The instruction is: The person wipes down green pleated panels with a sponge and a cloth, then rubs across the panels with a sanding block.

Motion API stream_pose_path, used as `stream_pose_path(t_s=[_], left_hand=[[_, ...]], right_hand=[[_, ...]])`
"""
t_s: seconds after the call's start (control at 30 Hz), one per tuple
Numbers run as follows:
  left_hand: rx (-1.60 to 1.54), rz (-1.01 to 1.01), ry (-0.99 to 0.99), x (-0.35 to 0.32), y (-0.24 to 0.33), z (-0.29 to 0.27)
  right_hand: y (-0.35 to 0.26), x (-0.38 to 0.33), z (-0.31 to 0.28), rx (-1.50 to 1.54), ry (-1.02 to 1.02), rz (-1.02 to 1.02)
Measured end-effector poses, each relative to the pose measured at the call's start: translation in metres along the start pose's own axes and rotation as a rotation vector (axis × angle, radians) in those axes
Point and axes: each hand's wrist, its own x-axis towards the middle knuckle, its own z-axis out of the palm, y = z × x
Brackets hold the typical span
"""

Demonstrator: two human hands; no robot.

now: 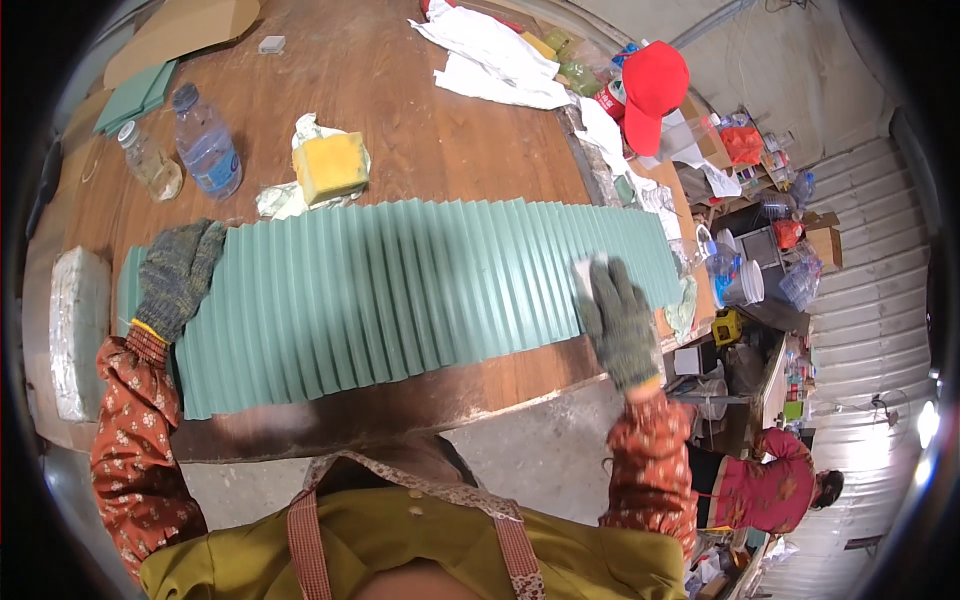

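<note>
- Brown wooden table [420, 120]; long green pleated sheet [400, 290] lying flat along its near edge
- Left hand [178, 275], gloved, spread flat on sheet's left end; holding nothing
- Right hand [617, 320], gloved, pressing small white pad [588, 275] on sheet's right end
- Behind sheet: yellow sponge [331, 165], two plastic bottles [205, 145], white cloths [495, 55], red cap [655, 85]
- White wrapped block [78, 330] just left of sheet

Gloved hands, left [178, 275] and right [618, 320], on green corrugated panel [400, 290]
</note>
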Motion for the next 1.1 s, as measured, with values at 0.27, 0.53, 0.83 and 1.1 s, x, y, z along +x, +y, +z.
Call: stream_pose_path(t_s=[0.27, 0.53, 0.83, 1.1], left_hand=[[-0.28, -0.324, -0.067, 0.014, 0.014, -0.019], [-0.052, -0.05, -0.01, -0.016, -0.016, 0.009], [-0.227, -0.198, -0.086, -0.012, -0.012, 0.005], [-0.183, -0.223, -0.19, -0.03, -0.031, 0.005]], right_hand=[[0.029, 0.144, 0.024, 0.083, -0.098, 0.139], [0.032, -0.036, 0.007, -0.132, 0.052, -0.254], [0.042, 0.099, 0.024, 0.078, -0.093, 0.121], [0.058, 0.061, 0.038, -0.018, 0.04, -0.115]])
